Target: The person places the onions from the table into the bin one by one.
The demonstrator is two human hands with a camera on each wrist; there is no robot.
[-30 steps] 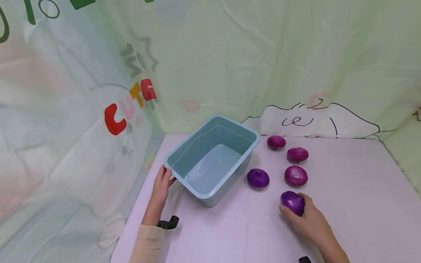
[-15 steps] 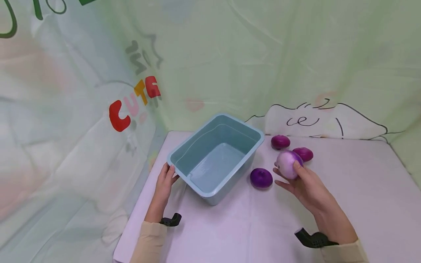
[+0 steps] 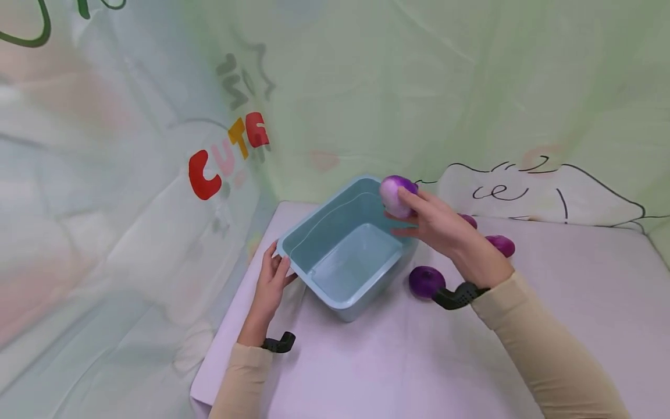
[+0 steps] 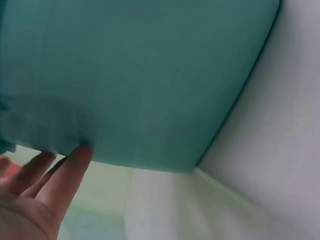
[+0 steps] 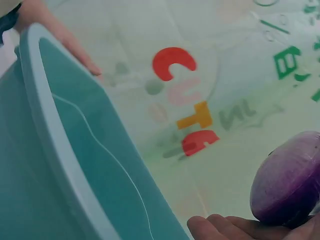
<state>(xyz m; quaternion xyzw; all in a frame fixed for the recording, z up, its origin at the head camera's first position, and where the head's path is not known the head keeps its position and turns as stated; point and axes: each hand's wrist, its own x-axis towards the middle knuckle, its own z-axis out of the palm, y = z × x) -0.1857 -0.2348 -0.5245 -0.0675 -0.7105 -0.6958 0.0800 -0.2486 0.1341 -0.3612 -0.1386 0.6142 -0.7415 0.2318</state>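
A red onion (image 3: 389, 198), pale on one side and deep purple on the other, is held by my right hand (image 3: 439, 224) over the far right corner of a light blue plastic basin (image 3: 356, 256). In the right wrist view the same onion (image 5: 285, 182) lies against the fingers, above and beside the basin's rim. My left hand (image 3: 269, 285) holds the basin's near left corner. Its fingertips (image 4: 80, 152) touch the basin's outer wall in the left wrist view. Nothing lies inside the visible part of the basin.
To the right of the basin sits a dark purple onion (image 3: 426, 282). Further back are another onion (image 3: 506, 245) and one partly hidden behind my right hand (image 3: 468, 220). A printed curtain (image 3: 523, 87) stands behind and left of the white-covered table (image 3: 356, 372).
My right hand has lifted the onion from the front of the table and carried it left and away, over the basin. The left hand stays at the basin's corner.
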